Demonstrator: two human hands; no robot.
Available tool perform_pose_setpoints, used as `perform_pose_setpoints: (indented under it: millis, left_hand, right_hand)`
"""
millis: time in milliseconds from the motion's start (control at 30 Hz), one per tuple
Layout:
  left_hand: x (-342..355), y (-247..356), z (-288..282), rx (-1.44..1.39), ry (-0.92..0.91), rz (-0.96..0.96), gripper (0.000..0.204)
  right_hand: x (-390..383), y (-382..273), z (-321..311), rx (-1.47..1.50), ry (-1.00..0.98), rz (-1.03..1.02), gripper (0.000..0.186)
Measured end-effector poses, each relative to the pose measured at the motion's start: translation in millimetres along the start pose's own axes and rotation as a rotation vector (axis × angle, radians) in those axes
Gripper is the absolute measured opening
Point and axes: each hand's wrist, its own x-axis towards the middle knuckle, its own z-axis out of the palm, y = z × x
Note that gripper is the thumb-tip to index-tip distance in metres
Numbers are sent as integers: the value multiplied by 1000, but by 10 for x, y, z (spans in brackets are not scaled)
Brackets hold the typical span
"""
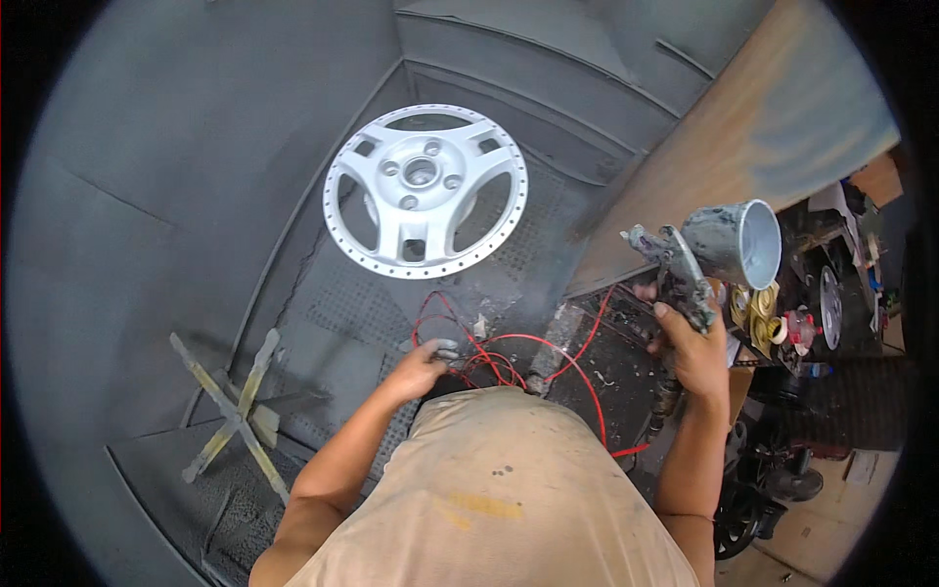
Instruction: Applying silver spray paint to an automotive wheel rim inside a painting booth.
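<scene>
A spray gun [688, 276], spattered with dark paint, is gripped by its handle in my right hand [696, 347], which is raised on the right. Its paint cup [719, 243] tilts sideways, and the pale mouth faces right. My left hand [421, 370] is low in front of my body with its fingers curled. Something grey shows at those fingertips; whether it is paint on them or a held thing is unclear. Ahead of both hands is a silvery-white three-spoke wheel face [469, 183], with small holes around its rim. Neither hand touches it.
A red hose [577, 367] lies in loops near my body. To the left stands a cross-shaped stand [235, 419] with taped arms. Grey walls [196, 127] enclose the left and far sides. A brown panel [704, 147] leans at the right, beside cluttered shelves and another wheel [830, 306].
</scene>
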Motion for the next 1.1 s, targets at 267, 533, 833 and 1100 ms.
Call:
perform_pose_setpoints:
  millis: [267,533,833,1100]
  left_hand:
    - [-97,34,99,-25,-57,-85,38]
    - [-128,154,-408,-190,203,60,50]
    - [-122,1028,-1072,-273,403,111,59]
    - [-180,1177,-725,-149,308,74,68]
  right_hand:
    - [-206,-286,151,-58,-142,80,19]
    - [-424,-392,207,18,-335,228,34]
    - [-216,-166,141,-64,-58,41,24]
    - [-229,-86,69,-111,-26,27,16]
